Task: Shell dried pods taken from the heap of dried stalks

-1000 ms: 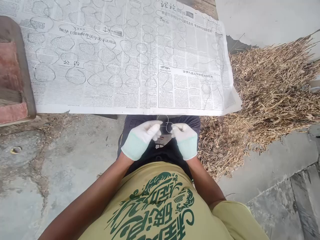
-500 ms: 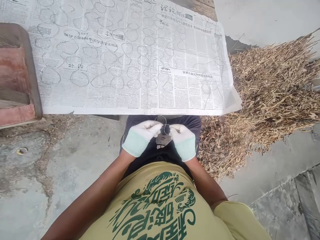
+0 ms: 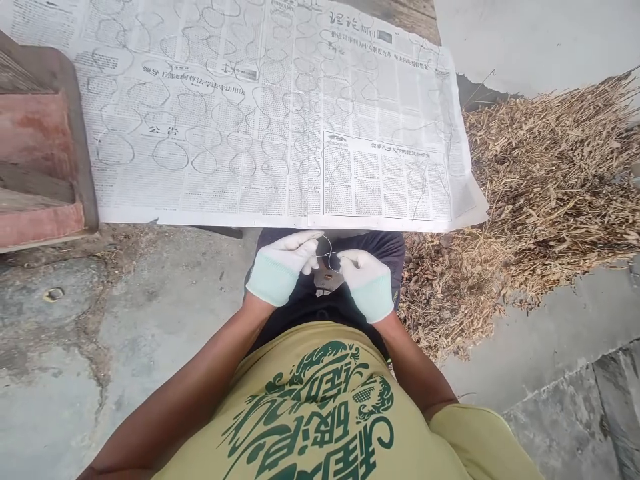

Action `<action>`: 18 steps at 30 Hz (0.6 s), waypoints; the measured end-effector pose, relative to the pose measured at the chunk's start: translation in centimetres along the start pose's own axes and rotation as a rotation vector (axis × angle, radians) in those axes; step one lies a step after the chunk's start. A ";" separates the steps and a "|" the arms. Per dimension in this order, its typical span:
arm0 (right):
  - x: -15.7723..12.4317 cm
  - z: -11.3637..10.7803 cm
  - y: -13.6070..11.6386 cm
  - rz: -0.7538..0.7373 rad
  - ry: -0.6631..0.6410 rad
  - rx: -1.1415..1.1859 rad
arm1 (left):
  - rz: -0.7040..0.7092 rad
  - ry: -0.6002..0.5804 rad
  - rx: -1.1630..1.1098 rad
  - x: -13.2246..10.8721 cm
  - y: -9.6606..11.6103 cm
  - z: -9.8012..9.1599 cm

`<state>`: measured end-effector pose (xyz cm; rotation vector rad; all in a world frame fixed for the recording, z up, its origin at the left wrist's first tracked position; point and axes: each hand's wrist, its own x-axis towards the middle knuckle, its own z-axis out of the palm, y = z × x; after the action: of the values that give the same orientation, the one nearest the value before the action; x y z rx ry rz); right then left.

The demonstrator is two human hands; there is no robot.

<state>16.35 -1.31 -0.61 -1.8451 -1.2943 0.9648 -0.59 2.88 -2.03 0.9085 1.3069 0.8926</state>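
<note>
A thin wire (image 3: 330, 245), bent into curves, spans the gap between my two hands just in front of the newspaper's near edge. My left hand (image 3: 290, 252), in a white glove with a pale green cuff, pinches the wire's left side. On the other side my right hand (image 3: 361, 270), gloved alike, grips the wire between thumb and fingers. Both hands hover above my lap. Several wire figure-eight shapes (image 3: 170, 155) lie in rows on the newspaper (image 3: 280, 208). A few looser wires (image 3: 417, 179) rest at its right part.
A red and brown wooden piece (image 3: 40, 147) stands at the left, against the newspaper. Heaped dry straw (image 3: 540, 180) covers the ground on the right. Below is a cracked concrete floor (image 3: 150, 320). Bare wood (image 3: 405, 17) shows beyond the paper's far edge.
My left fingers have shifted up along the wire, and its left loop is now partly covered by them. The right hand still grips its side. The view has shifted slightly.
</note>
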 end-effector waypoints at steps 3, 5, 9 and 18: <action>0.0 0.1 -0.1 0.037 -0.028 0.036 | 0.005 0.021 -0.034 0.1 -0.4 0.0; 0.1 0.2 0.0 0.044 -0.035 0.053 | 0.023 0.044 -0.059 0.0 -0.4 0.1; 0.2 0.4 0.0 0.073 -0.036 0.048 | 0.073 0.147 -0.018 -0.4 -0.2 0.8; 0.4 0.2 -0.5 0.142 -0.030 0.103 | 0.061 0.223 0.027 -0.7 -0.9 2.4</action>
<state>16.03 -0.75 -0.34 -1.8689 -1.1215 1.1163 1.81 1.78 -2.45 0.8921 1.4911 1.0494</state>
